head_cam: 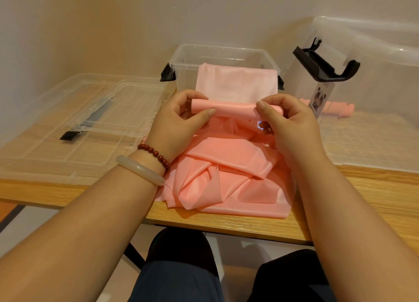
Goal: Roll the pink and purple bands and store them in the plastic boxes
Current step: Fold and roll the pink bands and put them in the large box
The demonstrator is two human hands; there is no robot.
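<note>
A clear lid lay flat at the left of the wooden table, set against a pale wall. The left hand and right hand each pinched an end of the pink band where it was rolled. The rest draped over the near wall of the open box and heaped by the table's near edge. Far right, a bigger box, partly cut off, bore a panda sticker, its writing too small to read.

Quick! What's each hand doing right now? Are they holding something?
Left hand: closed, fingers curled round the left end of the rolled part of the pink band.
Right hand: closed, fingers pinching the right end of that roll.
</note>
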